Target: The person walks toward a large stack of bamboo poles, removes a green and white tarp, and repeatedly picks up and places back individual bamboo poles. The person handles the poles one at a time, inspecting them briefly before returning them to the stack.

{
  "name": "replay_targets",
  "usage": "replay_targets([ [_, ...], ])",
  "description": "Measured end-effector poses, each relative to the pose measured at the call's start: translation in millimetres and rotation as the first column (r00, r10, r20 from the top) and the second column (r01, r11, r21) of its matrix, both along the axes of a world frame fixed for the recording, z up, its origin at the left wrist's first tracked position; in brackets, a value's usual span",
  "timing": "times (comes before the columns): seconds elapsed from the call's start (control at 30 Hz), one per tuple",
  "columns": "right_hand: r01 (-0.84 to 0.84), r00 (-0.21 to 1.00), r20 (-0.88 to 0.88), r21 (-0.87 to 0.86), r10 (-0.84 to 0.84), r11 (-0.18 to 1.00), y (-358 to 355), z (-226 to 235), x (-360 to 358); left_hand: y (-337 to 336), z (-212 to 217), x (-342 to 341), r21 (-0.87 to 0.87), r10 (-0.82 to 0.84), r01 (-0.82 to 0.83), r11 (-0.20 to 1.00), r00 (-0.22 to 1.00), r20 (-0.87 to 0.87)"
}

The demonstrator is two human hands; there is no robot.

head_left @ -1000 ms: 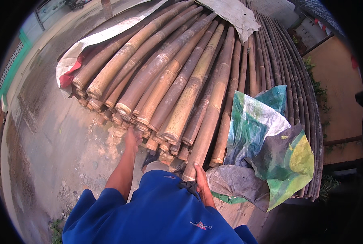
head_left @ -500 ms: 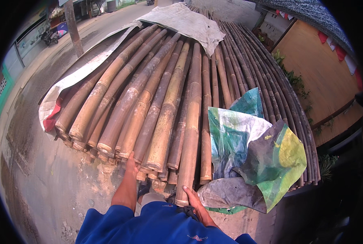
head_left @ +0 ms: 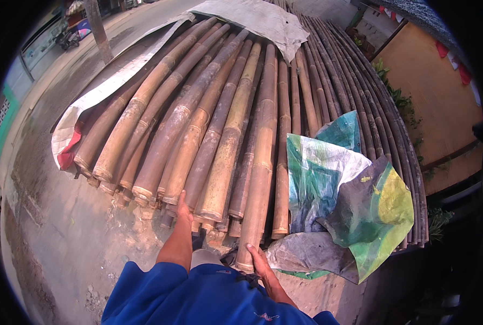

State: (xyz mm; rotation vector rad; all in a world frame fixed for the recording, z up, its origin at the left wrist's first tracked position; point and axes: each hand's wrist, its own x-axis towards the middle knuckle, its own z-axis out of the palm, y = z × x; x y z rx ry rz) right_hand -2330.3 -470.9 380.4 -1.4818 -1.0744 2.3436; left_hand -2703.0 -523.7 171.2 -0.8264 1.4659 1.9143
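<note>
A bamboo pole (head_left: 261,157) juts out from the pile toward my body, its end lower than those around it. My right hand (head_left: 261,264) grips that end from the right side, thumb along the pole and the other fingers mostly hidden. My left hand (head_left: 184,210) reaches up to the ends of neighbouring poles, touching near a yellowish brown pole (head_left: 197,122). A thumb or fingertip shows there, but its other fingers are hidden. Another mottled yellow pole (head_left: 232,130) lies between my hands.
A whitish sheet (head_left: 263,21) covers the pile's far part and left edge. A crumpled green, white and yellow tarp (head_left: 355,211) drapes over the right side. Darker poles (head_left: 355,97) run along the right. A wooden post (head_left: 98,30) stands by the road (head_left: 41,124) at left.
My left hand has shifted slightly right along the pole ends. My right hand stays on the same pole's end. The whole view has shifted a little.
</note>
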Motion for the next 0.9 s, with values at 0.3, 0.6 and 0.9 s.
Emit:
replay_targets([
  [0.3, 0.061, 0.998, 0.012, 0.036, -0.061, 0.998, -4.3, -0.2, -5.8, -3.0, 67.3, 37.4, -0.114, 0.064, -0.081, 0.99, 0.986, -0.152],
  [0.6, 0.005, 0.993, 0.115, 0.025, -0.008, 1.0, -5.3, -6.3, -12.7, -13.4, 109.9, 25.9, 0.163, 0.128, -0.142, 0.976, 0.987, 0.092],
  [0.9, -0.083, 0.989, 0.122, 0.005, 0.082, 0.997, -0.5, -22.5, -27.3, -23.9, 109.2, 4.8, 0.314, -0.007, -0.033, 0.949, 0.992, 0.124],
])
